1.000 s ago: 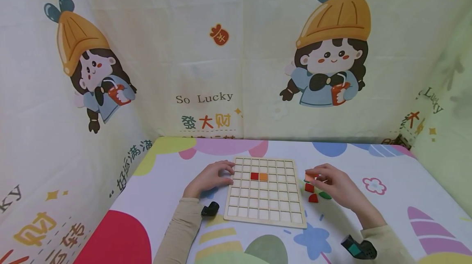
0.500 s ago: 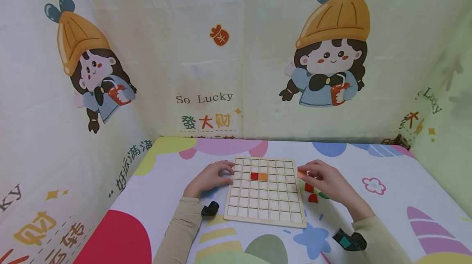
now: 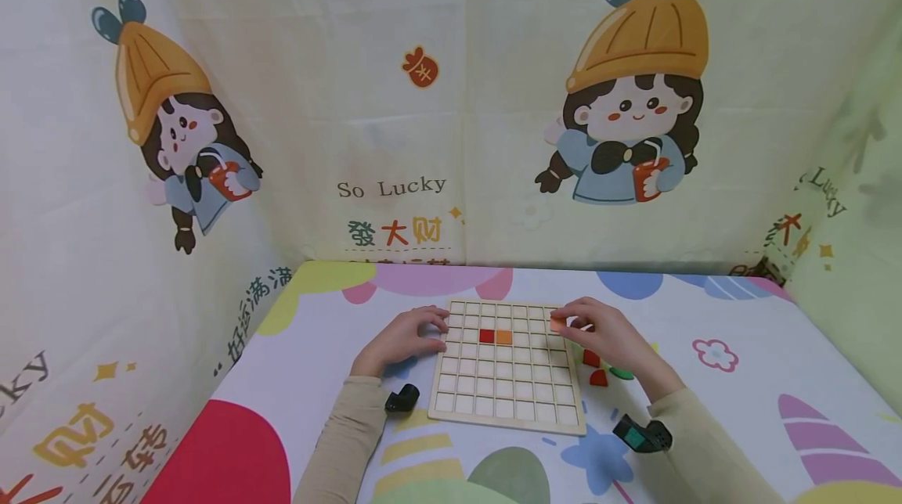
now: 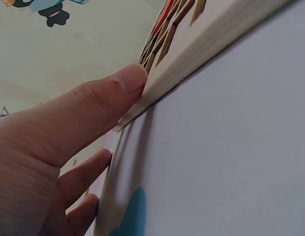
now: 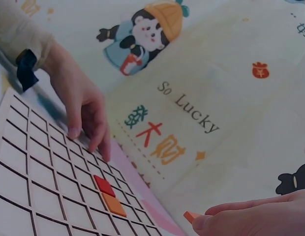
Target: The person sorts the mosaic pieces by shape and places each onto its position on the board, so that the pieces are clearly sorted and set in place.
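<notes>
So I've got my right hand (image 3: 599,332) up over the far right corner of the grid board (image 3: 503,402), with a small orange tile (image 3: 557,324) pinched between thumb and fingertips. The grip is nearly closed, just the tile's thickness apart, and the right wrist view shows one corner of the tile poking out past my fingertips. My left hand (image 3: 403,340) is on the left edge of the board, fingers fairly straight and pressing against the rim, holding nothing. The left wrist view shows the thumb right against the board's side, so that hand works as a brace.

There's already a red tile (image 3: 486,336) and another orange tile (image 3: 503,337) seated side by side in the third row from the far edge, a bit left of centre. The spare pieces (image 3: 597,371) are on the bench just right of the board, partly under my wrist.

My take on doing this bit well: keep the tile flat and squared to the grid lines before lowering it, since the cells look like a snug fit and a tilted tile would probably catch on a divider. I'd also keep the left hand pressing so the board doesn't skate on the cloth, and let go only once the tile sits flush. Which cell it's meant for I can't tell from here.
</notes>
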`<act>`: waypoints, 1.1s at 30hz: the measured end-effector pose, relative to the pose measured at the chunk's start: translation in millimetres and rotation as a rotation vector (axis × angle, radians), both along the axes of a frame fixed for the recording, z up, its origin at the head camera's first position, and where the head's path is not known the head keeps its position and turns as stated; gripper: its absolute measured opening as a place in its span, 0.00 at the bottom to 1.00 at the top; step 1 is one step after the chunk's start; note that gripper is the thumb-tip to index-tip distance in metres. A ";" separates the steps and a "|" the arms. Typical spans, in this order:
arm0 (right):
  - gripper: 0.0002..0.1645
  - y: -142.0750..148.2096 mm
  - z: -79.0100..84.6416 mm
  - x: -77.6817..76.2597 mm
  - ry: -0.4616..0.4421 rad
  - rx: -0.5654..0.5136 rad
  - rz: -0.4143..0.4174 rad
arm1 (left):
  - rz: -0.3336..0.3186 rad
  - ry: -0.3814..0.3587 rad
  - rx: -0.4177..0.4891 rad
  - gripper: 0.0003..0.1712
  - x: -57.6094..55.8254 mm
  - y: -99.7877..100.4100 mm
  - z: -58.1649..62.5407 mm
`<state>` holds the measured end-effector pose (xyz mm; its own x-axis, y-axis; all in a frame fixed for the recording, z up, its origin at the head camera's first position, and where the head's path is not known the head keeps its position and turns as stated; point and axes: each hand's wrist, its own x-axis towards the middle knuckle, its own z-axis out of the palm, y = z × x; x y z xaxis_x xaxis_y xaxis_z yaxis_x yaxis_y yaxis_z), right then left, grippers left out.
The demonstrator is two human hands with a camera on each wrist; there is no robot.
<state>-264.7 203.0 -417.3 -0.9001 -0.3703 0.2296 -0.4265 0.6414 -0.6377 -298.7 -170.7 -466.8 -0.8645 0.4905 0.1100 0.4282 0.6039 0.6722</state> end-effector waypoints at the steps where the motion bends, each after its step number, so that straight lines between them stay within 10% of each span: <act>1: 0.17 -0.7 -0.5 -0.9 -0.002 -0.002 0.000 | 0.000 0.001 0.000 0.13 0.0 0.0 0.0; 33: 0.16 -23.2 -12.2 -13.7 -0.116 0.011 0.016 | 0.003 -0.001 0.002 0.13 -1.4 0.7 -0.3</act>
